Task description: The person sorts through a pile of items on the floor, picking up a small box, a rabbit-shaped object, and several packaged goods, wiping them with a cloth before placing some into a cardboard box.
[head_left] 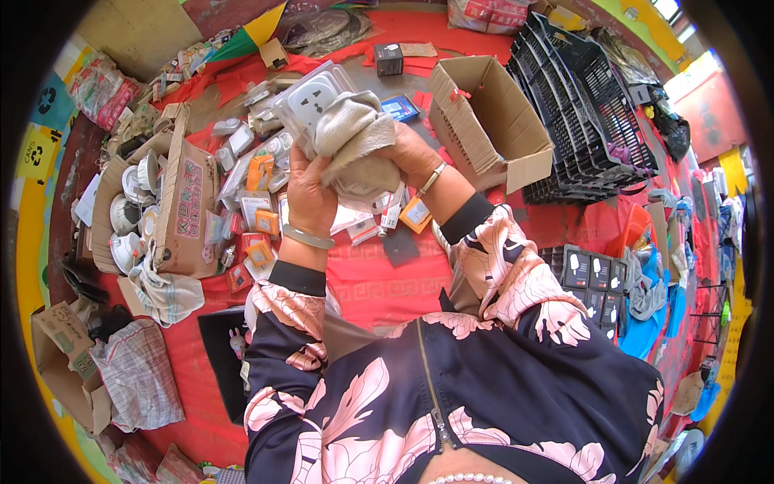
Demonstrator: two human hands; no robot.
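In front of me, my left hand (311,194) grips the lower edge of a clear plastic blister pack (284,106). A white electrical socket (313,98) shows inside the pack, tilted up and away from me. My right hand (413,152) is closed on a bunched beige cloth (355,133), which lies against the pack's right side and hides part of it. Some right fingers are hidden behind the cloth. Below the hands lie small orange-and-white packages (416,214) and a dark flat square (401,248).
An open cardboard box (496,121) and black plastic crates (584,105) stand at the right. A carton with white bowls (189,206) is at the left, beside piled small packaged goods (260,173). Black boxes (592,278) sit right of my arm, on red cloth (379,278).
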